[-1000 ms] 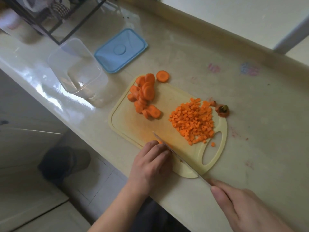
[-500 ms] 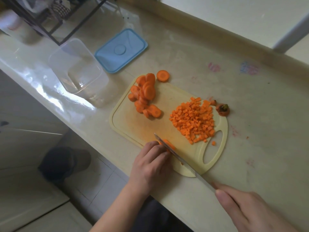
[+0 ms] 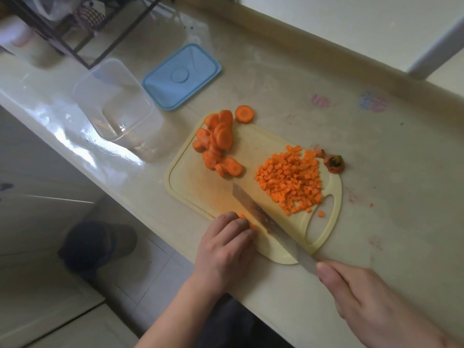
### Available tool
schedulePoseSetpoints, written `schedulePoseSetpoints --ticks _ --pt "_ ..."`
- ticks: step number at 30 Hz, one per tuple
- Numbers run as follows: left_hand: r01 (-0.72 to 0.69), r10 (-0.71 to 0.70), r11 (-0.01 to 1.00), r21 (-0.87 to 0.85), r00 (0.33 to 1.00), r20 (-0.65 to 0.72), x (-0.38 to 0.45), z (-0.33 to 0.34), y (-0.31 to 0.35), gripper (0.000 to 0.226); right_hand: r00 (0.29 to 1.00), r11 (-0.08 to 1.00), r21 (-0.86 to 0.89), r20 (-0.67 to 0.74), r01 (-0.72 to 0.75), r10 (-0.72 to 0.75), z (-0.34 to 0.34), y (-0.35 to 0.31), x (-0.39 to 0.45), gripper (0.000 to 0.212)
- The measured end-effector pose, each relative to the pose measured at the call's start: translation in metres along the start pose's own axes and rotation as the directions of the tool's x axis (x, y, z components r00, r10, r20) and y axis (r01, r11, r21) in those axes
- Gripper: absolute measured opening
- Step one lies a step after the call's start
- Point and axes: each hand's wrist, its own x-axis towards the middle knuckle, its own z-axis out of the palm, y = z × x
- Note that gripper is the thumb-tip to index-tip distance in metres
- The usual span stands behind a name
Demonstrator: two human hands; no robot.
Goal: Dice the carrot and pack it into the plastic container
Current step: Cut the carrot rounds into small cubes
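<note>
1. A small carrot piece (image 3: 244, 218) is pinned to the board (image 3: 200, 187) under the curled fingertips of the left hand (image 3: 226, 244); only a sliver of orange is seen past the fingers.
2. The knife (image 3: 261, 217) is gripped by the right hand (image 3: 361, 295), fingers wrapped round the handle, forefinger laid toward the blade. The blade is set just beside the left fingertips, against the held piece.
3. Beyond the blade a heap of dice (image 3: 291, 182) is spread near the board's handle hole, one cube lying apart by it. A stack of slices (image 3: 218, 141) waits at the far corner, one slice (image 3: 244, 113) resting off the board's edge.
4. The carrot top (image 3: 334, 163) is left on the counter (image 3: 376, 222), beside the board.
5. The container (image 3: 115, 106) stands empty to the left, its blue lid (image 3: 182, 76) laid beside it; nothing is packed yet.
6. Risks, as judged: the fingertips may be nicked, since so little carrot is left between them and the blade; the piece may be squeezed out and skid; the board, overhanging the counter edge near the hands, may tip under pressure; dice may be knocked off when swept.
</note>
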Motion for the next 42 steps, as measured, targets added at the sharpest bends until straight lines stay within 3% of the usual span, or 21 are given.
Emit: schedulePoseSetpoints --ticks 6,11,17,23,31,35,39,42 --pt "0.021 -0.02 0.998 -0.06 1.0 0.018 -0.004 0.001 -0.003 0.01 0.999 1.0 0.007 0.038 -0.022 0.022 -0.006 -0.011 -0.009 0.037" --pt "0.027 -0.026 0.997 -0.077 0.999 0.024 -0.006 0.001 -0.006 0.012 0.998 0.999 -0.026 0.052 -0.033 0.035 -0.003 -0.004 -0.011 0.057" --pt "0.042 -0.041 0.996 -0.074 0.999 0.011 -0.005 0.002 -0.005 0.007 0.999 0.994 -0.105 0.031 0.013 -0.009 0.012 -0.001 0.003 0.049" --pt "0.042 -0.044 0.995 -0.089 0.999 -0.019 -0.009 -0.004 -0.002 0.007 1.0 1.0 0.028 0.031 0.0 0.0 0.0 -0.008 0.008 0.053" --pt "0.014 -0.018 0.992 -0.125 0.999 -0.029 -0.013 -0.005 -0.002 0.009 0.995 1.0 -0.005 0.098 -0.019 0.019 -0.003 -0.018 -0.006 0.036" --pt "0.015 -0.013 0.992 -0.129 1.0 0.02 -0.015 -0.006 -0.002 0.024 0.992 0.999 -0.032 0.117 -0.034 0.037 0.003 -0.009 -0.009 0.041" --pt "0.019 -0.014 0.99 -0.142 0.999 0.036 -0.014 -0.006 -0.002 0.03 0.992 0.999 -0.037 0.121 -0.025 0.029 0.007 -0.003 -0.01 0.073" --pt "0.026 -0.021 0.99 -0.135 0.999 0.042 -0.014 -0.006 -0.002 0.03 0.993 0.999 -0.018 0.117 -0.033 0.035 0.007 -0.002 -0.01 0.078"
